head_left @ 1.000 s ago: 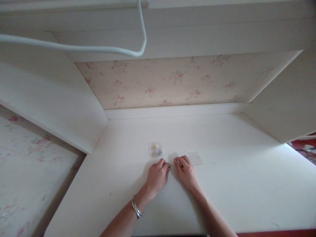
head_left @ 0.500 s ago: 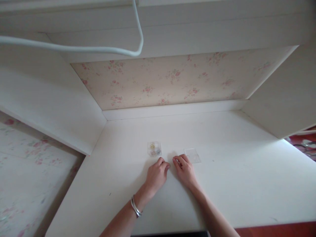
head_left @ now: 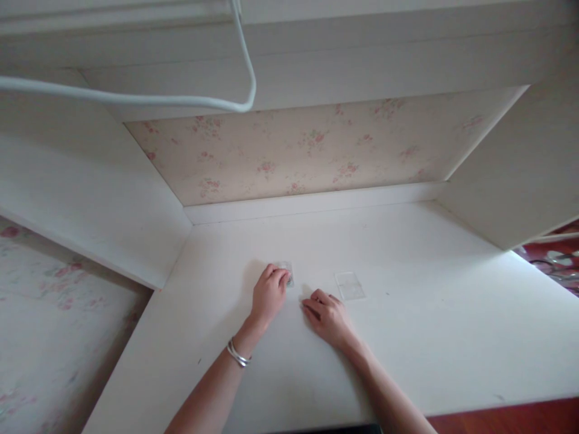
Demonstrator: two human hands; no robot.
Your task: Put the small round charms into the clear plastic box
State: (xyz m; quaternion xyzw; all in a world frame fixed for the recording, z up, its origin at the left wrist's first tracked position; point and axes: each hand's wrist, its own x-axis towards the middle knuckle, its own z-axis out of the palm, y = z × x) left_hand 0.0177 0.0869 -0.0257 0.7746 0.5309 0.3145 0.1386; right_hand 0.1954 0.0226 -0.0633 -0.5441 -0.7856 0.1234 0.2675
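Table (head_left: 407, 337): white, in an alcove. Lid (head_left: 349, 285) lies off, right of centre, apart from both hands. Small clear box (head_left: 286, 272) sits open mid-table; left hand (head_left: 268, 296) fingers curl onto it. Right hand (head_left: 326, 316) rests loosely curled, holding nothing visible. Closing not yet done.

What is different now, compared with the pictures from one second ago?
The left hand moved forward and to the left, and its fingers now cover the small clear box; whether it has a grip on it cannot be told. The right hand shifted slightly left and stays on the table. The clear lid lies where it was.
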